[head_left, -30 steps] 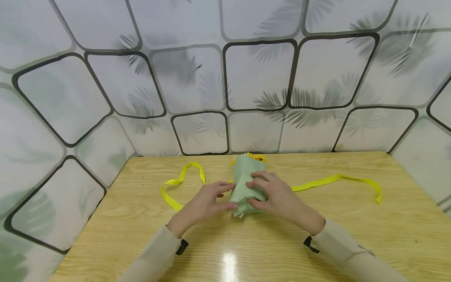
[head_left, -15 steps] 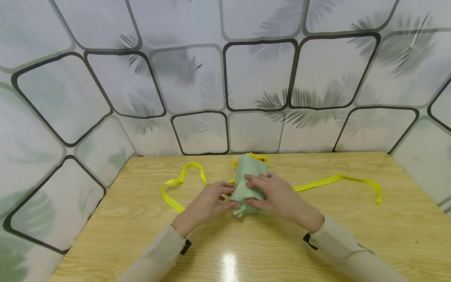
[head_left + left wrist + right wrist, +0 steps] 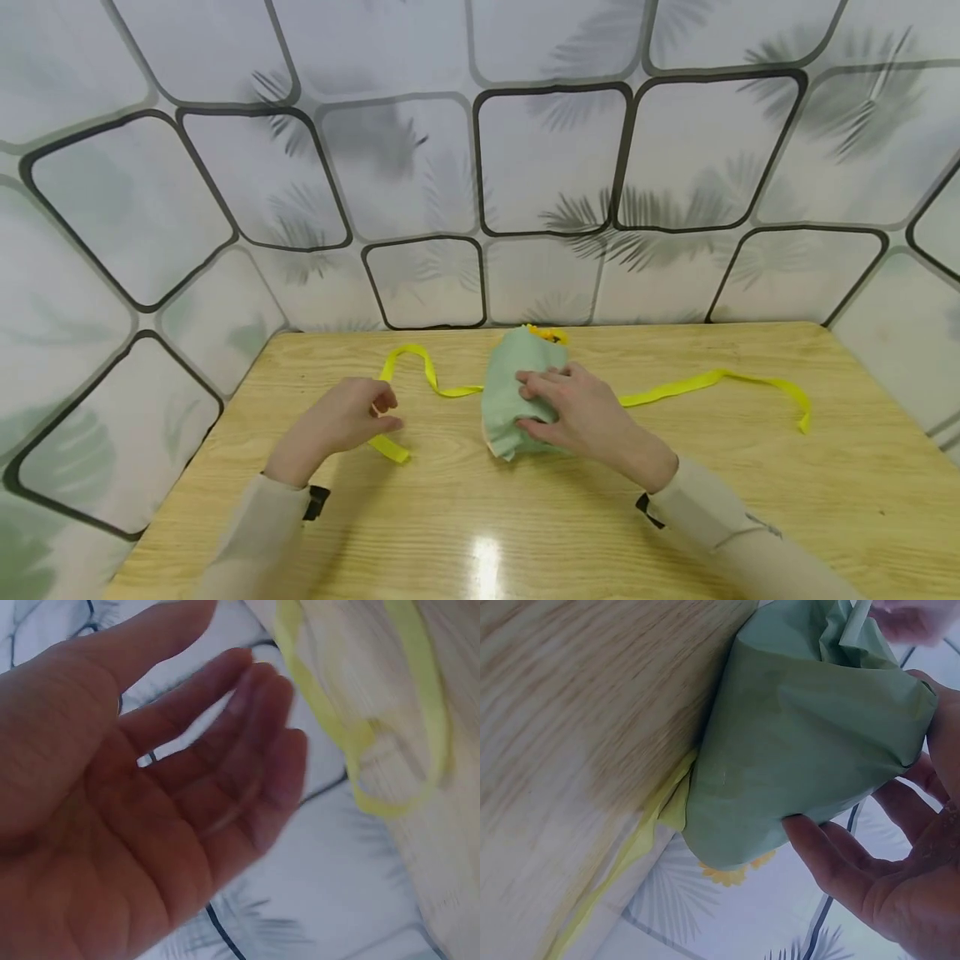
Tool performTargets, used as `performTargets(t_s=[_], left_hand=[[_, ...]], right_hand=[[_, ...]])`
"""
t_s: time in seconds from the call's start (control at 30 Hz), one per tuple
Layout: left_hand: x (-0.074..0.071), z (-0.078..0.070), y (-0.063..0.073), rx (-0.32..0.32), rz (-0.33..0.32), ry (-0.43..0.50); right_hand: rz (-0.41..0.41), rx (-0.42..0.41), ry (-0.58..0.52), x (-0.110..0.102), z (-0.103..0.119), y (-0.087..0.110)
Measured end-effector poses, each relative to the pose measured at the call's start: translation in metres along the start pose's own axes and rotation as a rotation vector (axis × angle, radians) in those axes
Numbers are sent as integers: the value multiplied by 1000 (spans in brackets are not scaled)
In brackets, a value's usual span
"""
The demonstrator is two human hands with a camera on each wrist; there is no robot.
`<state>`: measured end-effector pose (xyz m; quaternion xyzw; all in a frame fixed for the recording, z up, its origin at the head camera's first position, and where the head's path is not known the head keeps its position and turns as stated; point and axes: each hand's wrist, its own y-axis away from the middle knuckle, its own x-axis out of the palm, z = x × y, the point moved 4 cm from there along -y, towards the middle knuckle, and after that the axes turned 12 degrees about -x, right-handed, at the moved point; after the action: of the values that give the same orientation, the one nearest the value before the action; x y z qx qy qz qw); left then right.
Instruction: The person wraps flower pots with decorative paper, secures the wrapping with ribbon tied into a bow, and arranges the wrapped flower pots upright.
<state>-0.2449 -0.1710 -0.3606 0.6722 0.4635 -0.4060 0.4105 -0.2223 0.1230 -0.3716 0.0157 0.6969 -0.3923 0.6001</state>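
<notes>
Cream sleeves, the left one [image 3: 247, 533] at lower left and the right one [image 3: 735, 533] at lower right, come in from the bottom edge, a black band showing at each cuff. Pale wood-grain table [image 3: 450, 517] between them, bright glare at bottom centre. Left hand [image 3: 337, 425], left of centre: nothing held, fingers loosely bent, thumb apart, over the near part of a yellow ribbon [image 3: 675, 390]. Right hand [image 3: 585, 412], just right of centre: fingers bent and set apart on a green wrapped bundle [image 3: 510, 383], thumb at its near end, wrapping held between. Bundle lies at centre of frame, toward the table's far side; near end folded and creased in the right wrist view. Ribbon shows on both sides of it, looping at left, trailing nearly straight then curling down at right; any stretch beneath is hidden. Orange-yellow petals [image 3: 551, 335] peek past the bundle's far end. Behind everything, grey-white fabric backdrop [image 3: 555, 167], dark rounded outlines and leaf prints, filling the upper frame.
</notes>
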Motion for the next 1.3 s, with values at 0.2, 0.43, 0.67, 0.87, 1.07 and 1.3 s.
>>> performTargets(t_s=[0.2,0.43,0.67,0.87,1.07,1.3], left_hand=[[10,23,12,-114,31,-76],[25,25,7,-120,-19,-157],[28,21,1,-93,-29,-107],[15,15,-2,-8,-28,217],[-5,6,-2,-72,-70,640],[-21,-3,2,-77,-90,1032]], right_hand=[[27,15,-4,1,0,-2],[67,6,26,2,1,-2],[77,-65,84,2,2,0],[83,-50,79,2,3,1],[98,-28,64,0,3,1],[76,-46,63,1,4,3]])
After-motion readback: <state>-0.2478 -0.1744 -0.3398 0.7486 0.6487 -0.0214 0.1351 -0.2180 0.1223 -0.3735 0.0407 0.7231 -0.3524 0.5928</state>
